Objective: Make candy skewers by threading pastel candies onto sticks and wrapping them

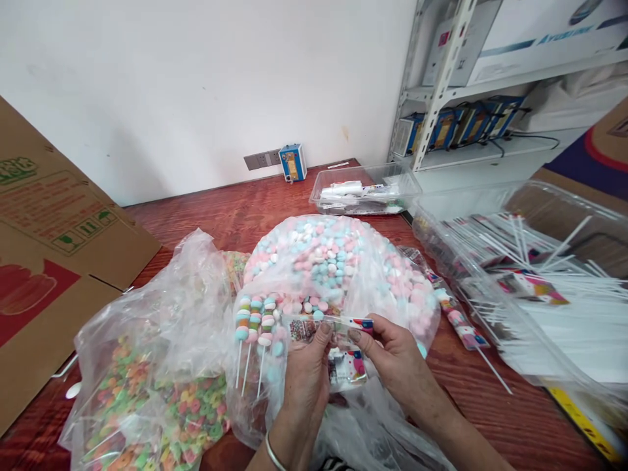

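Note:
Both hands pinch a small clear printed candy wrapper (304, 330) between thumbs and fingers. My left hand (309, 376) grips its left part, and my right hand (395, 350) its right end. A second printed wrapper (347, 367) shows below and between the hands. Just beyond them is a large clear bag of pink, blue and white marshmallows (324, 255). Three candy skewers (254, 320) on white sticks rest side by side on the plastic, left of my left hand. A wrapped candy skewer (461, 320) lies on the table to the right.
A bag of colourful ring gummies (191, 412) lies left. A cardboard box (63, 261) stands beyond it. At right, a clear bin holds white sticks (583, 307) and wrappers. A clear tray (366, 206) and a blue device (293, 163) sit at the back, near a metal shelf (444, 85).

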{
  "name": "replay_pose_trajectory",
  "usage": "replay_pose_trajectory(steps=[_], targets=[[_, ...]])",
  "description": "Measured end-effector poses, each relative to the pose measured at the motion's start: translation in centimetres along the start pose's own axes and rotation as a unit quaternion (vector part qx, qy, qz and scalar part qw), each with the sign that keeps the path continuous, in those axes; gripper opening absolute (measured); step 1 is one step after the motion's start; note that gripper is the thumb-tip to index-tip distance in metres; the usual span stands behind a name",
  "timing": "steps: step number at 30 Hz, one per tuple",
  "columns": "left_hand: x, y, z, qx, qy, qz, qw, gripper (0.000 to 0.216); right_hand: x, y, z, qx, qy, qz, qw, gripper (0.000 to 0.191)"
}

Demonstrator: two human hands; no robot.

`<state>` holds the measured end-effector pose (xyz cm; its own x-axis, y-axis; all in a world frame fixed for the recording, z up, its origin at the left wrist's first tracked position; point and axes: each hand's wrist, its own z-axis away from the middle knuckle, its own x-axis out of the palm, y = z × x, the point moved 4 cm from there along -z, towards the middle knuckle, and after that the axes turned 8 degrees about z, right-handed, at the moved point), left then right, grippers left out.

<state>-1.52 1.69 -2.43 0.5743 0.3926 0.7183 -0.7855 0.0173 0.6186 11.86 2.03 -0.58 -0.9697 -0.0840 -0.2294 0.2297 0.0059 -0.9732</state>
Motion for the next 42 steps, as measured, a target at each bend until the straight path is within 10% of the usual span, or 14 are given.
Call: replay_pose_trajectory(steps=[10, 21, 26, 42], targets=[[-1.3, -0.8, -0.7, -0.070, 0.016, 0.061, 0.996, 0.036, 0.2, -0.3, 0.7, -0.070, 0.024, 0.128, 0.989, 0.049], [-2.5, -0.9, -1.4, -0.076, 0.067, 0.115, 0.988, 0.034, -0.3, -2.9, 2.9, -0.228, 0.089, 0.125, 0.961, 0.017], [-1.8, -0.5, -0.8, -0.009, 0.027, 0.053, 0.998, 0.031, 1.1, -1.9, 2.3, -0.174, 0.046, 0.133, 0.975, 0.020], [-1.7, -0.9, -0.3, -0.089, -0.091, -0.014, 0.992, 0.021, 1.6, -0.1, 2.5, -0.019, 0.026, 0.000, 1.000, 0.041]])
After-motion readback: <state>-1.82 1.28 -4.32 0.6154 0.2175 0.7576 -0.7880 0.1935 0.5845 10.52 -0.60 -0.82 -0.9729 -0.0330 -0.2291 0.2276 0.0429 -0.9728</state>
